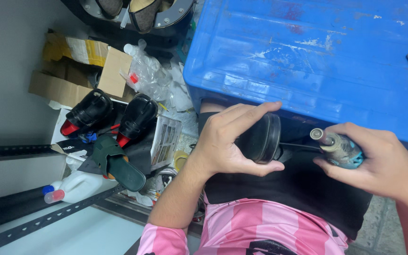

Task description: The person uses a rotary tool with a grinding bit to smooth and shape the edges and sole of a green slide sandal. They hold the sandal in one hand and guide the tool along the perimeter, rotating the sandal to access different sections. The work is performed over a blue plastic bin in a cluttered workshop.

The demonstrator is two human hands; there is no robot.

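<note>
Lighting was pretty even and bright, like soft overhead indoor light, nothing harsh. The scuffed blue plastic crate lid [317,56] picked up a mild whitish sheen across its top, no real blown-out glare. Shadows were soft: a darker patch sat under the crate's front edge and over the black cloth on the lap [284,189]. Both hands looked sharp enough, maybe slightly soft at the fingertips. The glossy black shoes on the floor [114,115] caught small highlights. The corners bent a bit, wide-angle style.
</note>
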